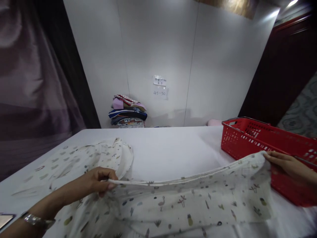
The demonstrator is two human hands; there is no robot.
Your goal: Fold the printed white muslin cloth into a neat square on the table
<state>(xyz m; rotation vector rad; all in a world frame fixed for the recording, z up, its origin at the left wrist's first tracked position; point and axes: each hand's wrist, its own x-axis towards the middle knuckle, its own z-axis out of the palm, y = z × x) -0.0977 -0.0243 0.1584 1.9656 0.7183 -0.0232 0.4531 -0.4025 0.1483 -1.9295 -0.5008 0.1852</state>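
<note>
A white cloth (178, 205) printed with small flamingos, palm trees and pineapples is stretched between my two hands. My left hand (99, 180) pinches the left end of its folded top edge. At the right, my right hand (279, 158) grips the upper corner, close to the front of the red basket. The edge sags a little between them, and the lower part falls toward the bottom of the view. More of the pale printed fabric (81, 158) lies rumpled on the table beyond my left hand.
A red plastic basket (242, 140) with metal handles stands on the white table (168, 148) at the right. Folded clothes (128, 112) are stacked at the back by the wall. Handwritten notes (159, 91) hang there. A phone-like object (6, 219) lies at lower left.
</note>
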